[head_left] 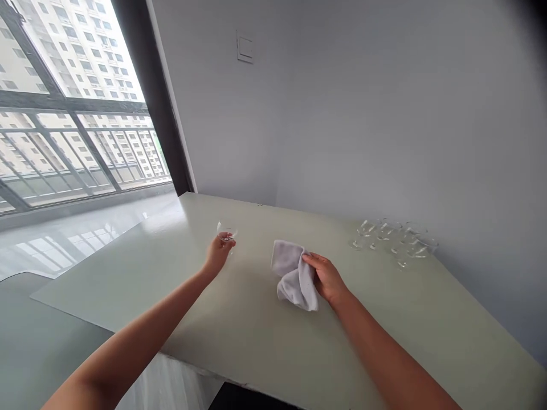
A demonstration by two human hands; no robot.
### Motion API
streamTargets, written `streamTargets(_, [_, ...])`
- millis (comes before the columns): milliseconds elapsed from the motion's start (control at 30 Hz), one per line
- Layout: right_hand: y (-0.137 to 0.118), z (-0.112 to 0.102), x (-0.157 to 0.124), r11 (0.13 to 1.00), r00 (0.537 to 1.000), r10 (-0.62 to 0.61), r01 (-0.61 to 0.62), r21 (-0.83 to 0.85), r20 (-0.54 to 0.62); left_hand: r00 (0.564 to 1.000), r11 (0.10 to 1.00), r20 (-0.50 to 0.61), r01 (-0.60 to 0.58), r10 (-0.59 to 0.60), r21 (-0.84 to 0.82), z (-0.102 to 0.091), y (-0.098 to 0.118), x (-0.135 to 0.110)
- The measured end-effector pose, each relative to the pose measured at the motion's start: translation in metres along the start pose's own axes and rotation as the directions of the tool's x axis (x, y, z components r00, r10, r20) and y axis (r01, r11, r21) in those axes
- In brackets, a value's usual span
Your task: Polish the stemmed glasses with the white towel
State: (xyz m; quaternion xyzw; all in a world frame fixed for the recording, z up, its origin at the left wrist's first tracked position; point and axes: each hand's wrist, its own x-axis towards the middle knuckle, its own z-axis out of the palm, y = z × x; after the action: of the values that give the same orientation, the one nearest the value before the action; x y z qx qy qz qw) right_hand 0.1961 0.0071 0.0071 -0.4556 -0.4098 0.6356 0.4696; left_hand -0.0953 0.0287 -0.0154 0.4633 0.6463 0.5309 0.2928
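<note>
My left hand (219, 251) is closed round the lower part of a clear stemmed glass (227, 229), whose bowl faces up above my fingers. Whether the foot of this glass touches the table is hard to tell. On the right, my right hand (327, 277) pinches a pale grey-white cloth (294, 273) by its edge. The cloth hangs in loose folds over the middle of the table, apart from the glass.
Several clear stemmed glasses (395, 236) stand close together by the wall at the right of the pale table (256, 336). A light switch (245, 48) is on the wall. To the left is a large window (81, 114) with railings outside.
</note>
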Motion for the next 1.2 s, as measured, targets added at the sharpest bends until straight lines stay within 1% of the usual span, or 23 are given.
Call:
streamTargets(33, [-0.003,-0.004,0.002,0.993,0.999,0.018,-0.014,0.120,-0.033,0.999,0.999,0.031,-0.038,0.037,0.026,0.013,0.006,-0.003])
streamTargets(100, [-0.010,-0.012,0.006,0.965,0.992,0.044,-0.010,0.263,-0.122,0.988,0.985,0.097,-0.130,0.119,0.118,0.039,0.019,-0.012])
streamTargets(167, [-0.019,-0.020,0.008,0.948,0.975,0.023,0.049,0.315,-0.223,0.972,0.948,0.162,-0.208,0.171,0.242,0.063,0.030,-0.022])
streamTargets(200, [-0.024,-0.023,0.007,0.946,0.964,-0.023,0.108,0.307,-0.266,0.966,0.926,0.187,-0.230,0.179,0.299,0.073,0.035,-0.028])
streamTargets(267, [-0.034,-0.027,0.002,0.941,0.927,-0.192,0.267,0.208,-0.321,0.959,0.890,0.210,-0.259,0.190,0.375,0.089,0.039,-0.039])
streamTargets(333, [-0.040,-0.025,-0.007,0.898,0.852,-0.421,0.441,-0.008,-0.312,0.947,0.854,0.210,-0.313,0.244,0.416,0.099,0.037,-0.048])
streamTargets(400, [-0.041,-0.016,-0.017,0.791,0.764,-0.605,0.547,-0.275,-0.224,0.919,0.808,0.202,-0.394,0.338,0.439,0.105,0.031,-0.055])
streamTargets(433, [-0.039,-0.010,-0.022,0.731,0.742,-0.653,0.563,-0.385,-0.153,0.899,0.778,0.203,-0.437,0.388,0.451,0.107,0.027,-0.058])
streamTargets(467, [-0.035,-0.003,-0.025,0.680,0.745,-0.664,0.566,-0.467,-0.065,0.875,0.745,0.211,-0.482,0.435,0.462,0.107,0.023,-0.061])
streamTargets(533, [-0.025,0.010,-0.030,0.621,0.785,-0.607,0.564,-0.544,0.121,0.824,0.673,0.236,-0.559,0.514,0.485,0.106,0.017,-0.064])
streamTargets(567, [-0.021,0.016,-0.031,0.614,0.802,-0.565,0.566,-0.550,0.194,0.802,0.639,0.245,-0.587,0.545,0.497,0.105,0.015,-0.064])
streamTargets(600, [-0.017,0.020,-0.031,0.623,0.816,-0.526,0.562,-0.545,0.240,0.781,0.607,0.250,-0.609,0.572,0.510,0.103,0.013,-0.064])
streamTargets(633, [-0.015,0.022,-0.031,0.653,0.834,-0.488,0.544,-0.528,0.256,0.762,0.579,0.252,-0.626,0.596,0.523,0.102,0.012,-0.064])
streamTargets(667, [-0.014,0.023,-0.030,0.708,0.862,-0.445,0.504,-0.494,0.242,0.746,0.553,0.250,-0.638,0.617,0.536,0.100,0.011,-0.063])
streamTargets(733, [-0.016,0.022,-0.029,0.859,0.930,-0.319,0.366,-0.357,0.185,0.713,0.506,0.245,-0.657,0.657,0.558,0.098,0.012,-0.060])
streamTargets(767, [-0.017,0.020,-0.029,0.922,0.955,-0.250,0.286,-0.263,0.163,0.697,0.484,0.244,-0.667,0.674,0.566,0.097,0.013,-0.059])
streamTargets(833, [-0.020,0.018,-0.028,0.983,0.979,-0.146,0.160,-0.093,0.144,0.668,0.447,0.243,-0.682,0.704,0.579,0.096,0.015,-0.057])
streamTargets(900, [-0.021,0.017,-0.026,0.994,0.986,-0.102,0.108,-0.037,0.134,0.649,0.421,0.247,-0.690,0.719,0.588,0.095,0.018,-0.058])
streamTargets(967, [-0.018,0.017,-0.024,0.985,0.985,-0.123,0.136,-0.110,0.118,0.640,0.405,0.260,-0.697,0.723,0.591,0.095,0.021,-0.060])
streamTargets(1033, [-0.015,0.018,-0.020,0.944,0.972,-0.213,0.231,-0.235,0.103,0.639,0.399,0.279,-0.705,0.717,0.586,0.095,0.023,-0.062])
streamTargets(1067, [-0.014,0.018,-0.019,0.917,0.958,-0.273,0.286,-0.278,0.086,0.647,0.407,0.287,-0.704,0.707,0.582,0.095,0.023,-0.063])
streamTargets(1133, [-0.014,0.014,-0.015,0.889,0.928,-0.372,0.358,-0.284,0.007,0.693,0.457,0.286,-0.675,0.662,0.579,0.095,0.021,-0.062])
streamTargets(1200, [-0.019,0.007,-0.012,0.899,0.895,-0.421,0.390,-0.201,-0.147,0.769,0.542,0.267,-0.610,0.581,0.578,0.096,0.017,-0.059])
